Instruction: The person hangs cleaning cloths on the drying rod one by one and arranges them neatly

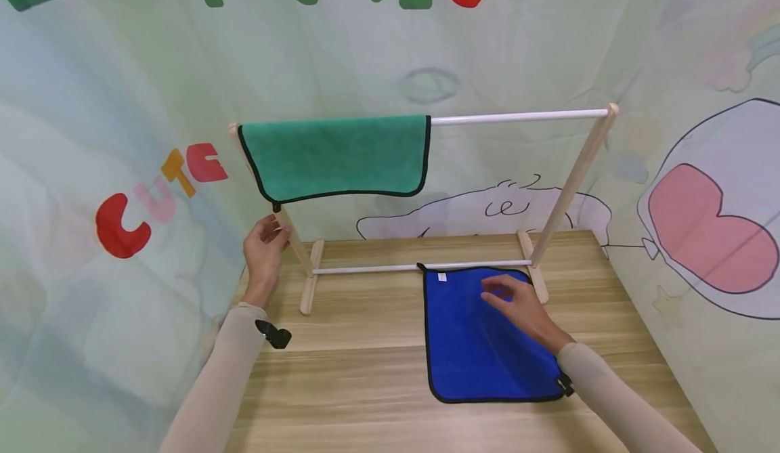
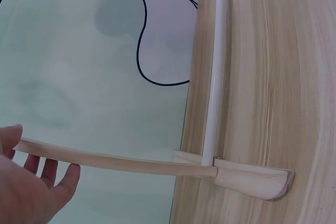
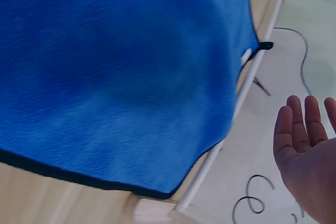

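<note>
My left hand holds the left wooden post of a drying rack, the post lying between thumb and fingers. Just above that hand, a green towel with black edging hangs over the left part of the rack's white top bar. Over on the right, my right hand hovers above a blue towel, its fingers loosely bent and nothing in them. Spread flat on the table, the blue towel has black edging, a small white label and a black loop by the lower bar.
The rack's right post leans up behind the blue towel. Its wooden feet and white lower bar sit on the wood-grain table. Printed cloth walls enclose the back and both sides.
</note>
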Tool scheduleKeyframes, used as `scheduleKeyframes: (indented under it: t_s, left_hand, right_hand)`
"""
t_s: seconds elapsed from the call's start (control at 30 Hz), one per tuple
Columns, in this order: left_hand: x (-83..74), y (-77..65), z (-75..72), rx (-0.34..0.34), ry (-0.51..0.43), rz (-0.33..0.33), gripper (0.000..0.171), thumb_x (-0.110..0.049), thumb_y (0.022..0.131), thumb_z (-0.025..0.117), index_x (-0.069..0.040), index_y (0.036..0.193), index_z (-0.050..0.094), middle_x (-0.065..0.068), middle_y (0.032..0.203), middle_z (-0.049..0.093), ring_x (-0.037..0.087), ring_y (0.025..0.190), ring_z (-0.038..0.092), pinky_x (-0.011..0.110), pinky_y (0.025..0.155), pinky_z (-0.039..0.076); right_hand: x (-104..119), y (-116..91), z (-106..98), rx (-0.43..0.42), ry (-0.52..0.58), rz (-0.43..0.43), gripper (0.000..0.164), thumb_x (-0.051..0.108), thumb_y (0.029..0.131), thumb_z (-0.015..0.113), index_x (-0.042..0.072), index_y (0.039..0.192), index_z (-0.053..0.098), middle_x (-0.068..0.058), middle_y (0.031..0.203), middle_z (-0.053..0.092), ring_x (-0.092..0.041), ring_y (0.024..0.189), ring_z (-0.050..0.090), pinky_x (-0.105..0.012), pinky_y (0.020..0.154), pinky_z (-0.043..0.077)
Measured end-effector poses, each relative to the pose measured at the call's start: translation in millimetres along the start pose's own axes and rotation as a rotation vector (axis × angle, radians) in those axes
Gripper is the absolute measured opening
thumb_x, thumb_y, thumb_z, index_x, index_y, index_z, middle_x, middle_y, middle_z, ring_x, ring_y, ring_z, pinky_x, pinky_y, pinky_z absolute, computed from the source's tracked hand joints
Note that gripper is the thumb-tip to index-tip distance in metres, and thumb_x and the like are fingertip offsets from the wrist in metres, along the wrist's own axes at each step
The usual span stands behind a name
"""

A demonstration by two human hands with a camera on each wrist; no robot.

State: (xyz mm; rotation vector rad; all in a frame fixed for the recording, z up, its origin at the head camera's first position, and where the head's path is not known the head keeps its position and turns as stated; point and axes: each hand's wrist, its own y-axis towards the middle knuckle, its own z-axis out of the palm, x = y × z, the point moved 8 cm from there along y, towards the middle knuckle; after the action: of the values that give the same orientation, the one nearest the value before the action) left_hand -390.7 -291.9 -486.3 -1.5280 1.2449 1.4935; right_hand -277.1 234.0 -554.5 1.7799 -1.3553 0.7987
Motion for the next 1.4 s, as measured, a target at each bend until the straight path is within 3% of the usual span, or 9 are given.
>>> scheduleKeyframes:
  t_s: [0.17,0.3,0.57,0.73,1.1,1.4]
  left_hand:
    - [0.7,0.2,1.3,-0.008,0.022,0.001,0.048,-0.018,0.112,0.068,-0.008,0.157,0.06,0.014,0.142,0.064,0.012,0.118,0.064,0.026,0.098,0.06]
    - [0.5,0.9,1.4,-0.024,0.027,0.001,0.046,-0.02,0.111,0.069,-0.008,0.156,0.062,0.012,0.139,0.065,0.01,0.114,0.066,0.032,0.1,0.061]
    - [-0.5,2.9,3.0,-0.036,0.04,0.006,0.049,-0.022,0.111,0.07,-0.007,0.156,0.061,0.013,0.14,0.065,0.011,0.115,0.065,0.023,0.093,0.059]
    - [-1.6,2.9,3.7,-0.053,0.058,0.011,0.048,-0.023,0.111,0.07,-0.007,0.155,0.062,0.012,0.138,0.065,0.009,0.112,0.065,0.023,0.091,0.059]
    - [0.6,2.4,3.8,-0.053,0.071,-0.003,0.049,-0.026,0.111,0.07,-0.01,0.156,0.062,0.013,0.139,0.066,0.012,0.115,0.065,0.029,0.097,0.061]
    - [2.4,4.2,3.1,-0.057,0.073,-0.007,0.048,-0.026,0.11,0.071,-0.011,0.155,0.064,0.011,0.136,0.067,0.008,0.109,0.066,0.025,0.091,0.061]
  right_hand:
    - [-15.6,-5.6,-0.2,0.01,-0.013,0.01,0.035,0.016,0.104,0.08,0.001,0.135,0.073,-0.016,0.131,0.075,-0.036,0.12,0.071,-0.053,0.101,0.059]
    - [-29.4,-10.0,0.4,0.018,-0.033,0.023,0.04,0.018,0.104,0.081,-0.002,0.137,0.072,-0.016,0.133,0.074,-0.037,0.122,0.07,-0.058,0.103,0.057]
    - [-49.3,-12.9,6.1,0.053,-0.077,0.016,0.043,0.017,0.101,0.083,0.0,0.139,0.071,-0.015,0.135,0.072,-0.038,0.126,0.068,-0.061,0.105,0.056]
    - [-57.2,-10.3,11.9,0.08,-0.128,-0.027,0.044,0.015,0.1,0.084,0.0,0.139,0.071,-0.018,0.139,0.069,-0.043,0.132,0.063,-0.065,0.109,0.052]
    - [-59.8,5.1,26.0,0.042,-0.259,-0.211,0.046,0.007,0.092,0.09,-0.006,0.132,0.073,-0.027,0.142,0.064,-0.05,0.133,0.056,-0.069,0.11,0.045]
    - [-65.7,27.5,33.4,0.115,-0.362,-0.135,0.051,0.013,0.096,0.088,-0.005,0.14,0.069,-0.028,0.149,0.059,-0.052,0.14,0.051,-0.073,0.116,0.038]
